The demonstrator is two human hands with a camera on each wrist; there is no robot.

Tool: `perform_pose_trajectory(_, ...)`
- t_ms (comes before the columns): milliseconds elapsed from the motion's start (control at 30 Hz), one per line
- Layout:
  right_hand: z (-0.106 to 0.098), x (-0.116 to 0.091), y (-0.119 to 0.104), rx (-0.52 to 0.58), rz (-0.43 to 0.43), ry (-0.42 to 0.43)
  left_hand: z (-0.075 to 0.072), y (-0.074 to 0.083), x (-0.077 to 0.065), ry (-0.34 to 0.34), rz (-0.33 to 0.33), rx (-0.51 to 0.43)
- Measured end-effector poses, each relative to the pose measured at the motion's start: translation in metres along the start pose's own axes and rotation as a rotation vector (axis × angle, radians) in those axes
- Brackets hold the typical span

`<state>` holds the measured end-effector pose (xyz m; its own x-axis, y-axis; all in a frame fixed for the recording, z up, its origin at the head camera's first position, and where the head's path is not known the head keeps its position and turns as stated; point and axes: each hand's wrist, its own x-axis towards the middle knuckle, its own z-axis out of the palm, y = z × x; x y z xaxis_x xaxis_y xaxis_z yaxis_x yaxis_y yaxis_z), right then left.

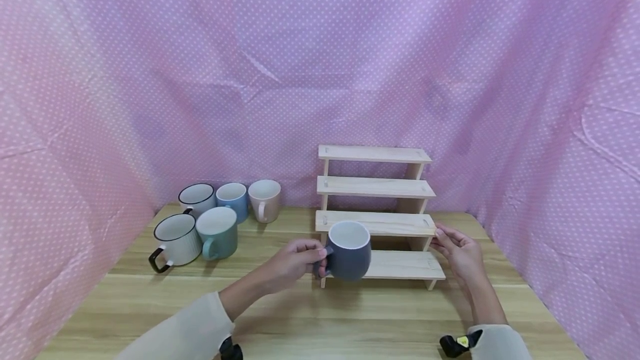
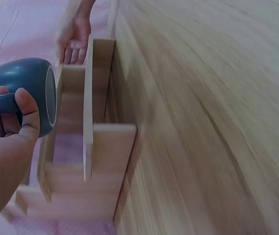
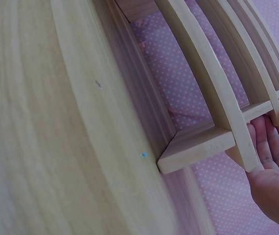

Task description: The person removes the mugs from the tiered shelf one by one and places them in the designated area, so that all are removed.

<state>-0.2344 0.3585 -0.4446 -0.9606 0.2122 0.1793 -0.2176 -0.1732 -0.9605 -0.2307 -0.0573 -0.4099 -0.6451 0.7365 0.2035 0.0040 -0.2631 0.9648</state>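
Note:
My left hand [image 1: 294, 263] grips a dark grey-blue mug [image 1: 351, 257] by its handle. The mug is upright, white inside, and hangs in front of the two lower tiers of a stepped wooden shelf [image 1: 376, 185]. In the left wrist view the mug [image 2: 24, 81] shows its pale base, with fingers [image 2: 28, 110] wrapped round the handle. My right hand [image 1: 462, 251] holds the shelf's right end at the second tier from the bottom. From the right wrist view, thumb and curled fingers [image 3: 271, 142] stand about that board's end.
To the left on the wooden table [image 1: 280, 321] stand several mugs: a front white one with black handle [image 1: 177, 243], a green one [image 1: 218, 235], a blue one [image 1: 234, 201], a pinkish-beige one [image 1: 266, 201] and another black-rimmed white one [image 1: 198, 199]. Pink dotted cloth [image 1: 300, 71] hangs behind.

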Motion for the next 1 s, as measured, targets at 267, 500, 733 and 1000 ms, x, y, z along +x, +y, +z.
perform_pose_trajectory(267, 0.0, -0.001, -0.002, 0.005, -0.015, -0.012, -0.024, 0.011, -0.028, 0.003, 0.086, 0.016)
perform_pose_trajectory(500, 0.0, -0.001, -0.001, 0.013, -0.006, -0.004, -0.043, 0.024, -0.052, 0.022, 0.141, -0.002)
perform_pose_trajectory(733, 0.002, -0.001, -0.003, -0.007, 0.006, 0.007, -0.066, 0.034, -0.075, 0.079, 0.182, 0.023)
perform_pose_trajectory(1000, 0.002, -0.003, -0.004, -0.016, 0.015, 0.006, -0.09, 0.034, -0.09, 0.184, 0.172, 0.058)
